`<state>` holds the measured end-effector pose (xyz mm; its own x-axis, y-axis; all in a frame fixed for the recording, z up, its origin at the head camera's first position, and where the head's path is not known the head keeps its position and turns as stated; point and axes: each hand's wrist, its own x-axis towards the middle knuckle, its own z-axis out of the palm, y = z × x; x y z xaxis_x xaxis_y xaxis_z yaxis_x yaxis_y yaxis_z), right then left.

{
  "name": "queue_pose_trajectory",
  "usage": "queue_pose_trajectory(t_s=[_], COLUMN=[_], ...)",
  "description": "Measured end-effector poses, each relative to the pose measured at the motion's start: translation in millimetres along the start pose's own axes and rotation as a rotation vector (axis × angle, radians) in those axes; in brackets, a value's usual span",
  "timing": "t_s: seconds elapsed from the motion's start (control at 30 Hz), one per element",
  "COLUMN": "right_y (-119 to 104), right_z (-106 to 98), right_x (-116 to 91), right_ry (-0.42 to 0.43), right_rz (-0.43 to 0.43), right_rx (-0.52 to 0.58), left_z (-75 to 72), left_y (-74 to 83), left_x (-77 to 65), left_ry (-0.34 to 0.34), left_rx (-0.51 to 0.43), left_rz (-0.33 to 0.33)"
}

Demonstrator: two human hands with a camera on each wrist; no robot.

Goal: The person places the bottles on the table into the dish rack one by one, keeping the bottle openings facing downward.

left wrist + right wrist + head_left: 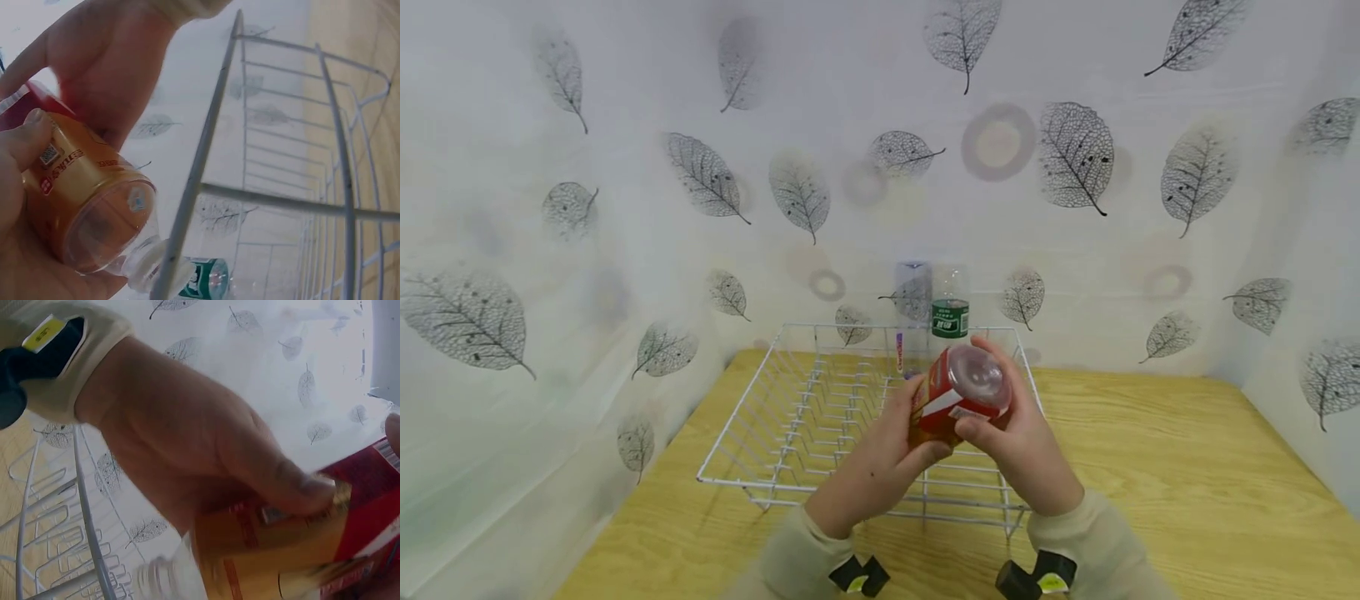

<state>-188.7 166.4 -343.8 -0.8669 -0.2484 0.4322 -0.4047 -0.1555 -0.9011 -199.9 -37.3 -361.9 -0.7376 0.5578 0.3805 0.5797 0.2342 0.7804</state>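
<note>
Both hands hold a clear plastic bottle (936, 408) with a red and gold label, above the right half of a white wire rack (774, 467). Its round base tilts up toward the head view, while the threaded neck (156, 579), with no cap on it, points down toward the rack in the right wrist view. Fingers and thumb of my left hand (880, 458) grip the label's gold part. The right hand (1030, 442) grips the red end near the base, thumb across the label. In the left wrist view the neck overlaps a rack wire.
At the rack's back right stand a clear bottle with a green label (950, 318), its lettering upside down, and a taller clear bottle with a small purple and red label (899, 354). Leaf-patterned sheeting (850, 100) encloses the wooden table (1180, 467).
</note>
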Motion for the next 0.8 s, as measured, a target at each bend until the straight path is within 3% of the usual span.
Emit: queue_pose_trajectory(t_s=[0.1,0.23,0.6,0.8], right_y=[-2,-2,-1,-3], right_z=[3,3,-7,-15], right_x=[-1,-2,1,2], right_ry=[0.036,0.066,0.019,0.029], right_rz=[-0.022,-0.045,-0.044,-0.029], right_rx=[-0.038,-0.140,-0.230,-0.237], left_z=[6.3,10.9,3.1,-18.8], left_y=[-0.8,-2.5,-6.4,-11.2], left_x=[1.7,4.6,2.9,-3.7], left_ry=[-0.006,-0.007,0.025,0.000], left_rx=[-0.006,0.067,0.291,0.418], left_rz=[0.029,0.078,0.081,-0.016])
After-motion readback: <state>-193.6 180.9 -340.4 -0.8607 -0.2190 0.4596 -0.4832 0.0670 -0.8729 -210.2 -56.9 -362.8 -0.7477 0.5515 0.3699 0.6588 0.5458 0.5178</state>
